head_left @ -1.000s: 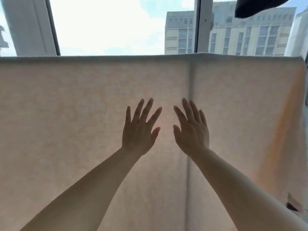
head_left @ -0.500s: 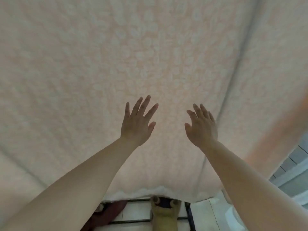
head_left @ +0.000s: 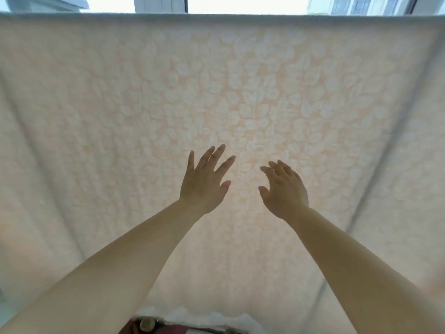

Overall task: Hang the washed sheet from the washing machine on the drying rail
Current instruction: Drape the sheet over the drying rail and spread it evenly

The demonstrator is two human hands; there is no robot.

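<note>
1. The sheet (head_left: 240, 92) is draped over the rail (head_left: 221, 15) at the far top edge and hangs down as a broad, pale, leaf-patterned curtain that fills nearly the whole view, with windows (head_left: 240, 2) just above it.
2. Both arms reach out toward the middle of the cloth. The left hand (head_left: 204, 183) has its fingers straight and fanned and holds nothing. Whether the palm is actually pressing the fabric, I cannot tell.
3. The right hand (head_left: 284, 189) is just right of it, fingers relaxed and slightly bent forward, also holding nothing. Contact with the cloth is unclear here too.
4. The step looks like smoothing, since the hanging itself appears done. Good technique would be flat palms sweeping outward from the centre, left hand going left and right hand going right.
5. Slanting creases (head_left: 375, 165) run down the right side, with softer folds on the left. Those would need the strokes most.
6. Light pressure is best. A wet sheet is heavy, and a hard downward drag on this near face could slide it off balance over the rail.
7. The hem (head_left: 192, 314) ripples near the bottom, just above something dark on the floor that is too cut off to identify. A gentle tug along the hem should square it.
</note>
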